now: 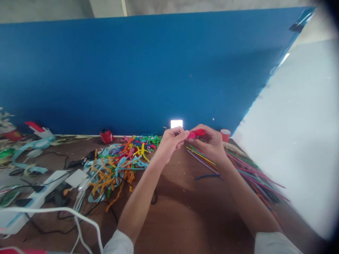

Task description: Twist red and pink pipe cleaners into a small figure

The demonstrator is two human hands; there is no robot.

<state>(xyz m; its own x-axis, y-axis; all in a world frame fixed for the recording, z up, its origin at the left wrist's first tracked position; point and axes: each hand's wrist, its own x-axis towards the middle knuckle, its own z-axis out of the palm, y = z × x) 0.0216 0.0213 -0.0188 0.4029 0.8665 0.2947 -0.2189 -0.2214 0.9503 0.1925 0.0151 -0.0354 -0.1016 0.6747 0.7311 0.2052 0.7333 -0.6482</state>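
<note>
- Gripping red fuzzy piece [199,132] between both hands: pinched in fingertips of left hand [171,143], clasped also in right hand [212,144], over brown table [182,211].
- Seen just beyond left hand: bright white rectangle [176,124].
- Crossing straight coloured stems [249,171] with right forearm, hiding some; near red cup [225,135].
- Heaped leftward: bent fuzzy pieces [102,185].
- Farther left: power strip [37,200], white cable [47,210] across it.
- Backed by blue panel [145,70].

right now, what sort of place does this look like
Probably a craft worktable: bent, fuzzy-looking coloured stems lie heaped on the left, straight coloured stems lie on the right, and the left hand and right hand hold a red piece.
</note>
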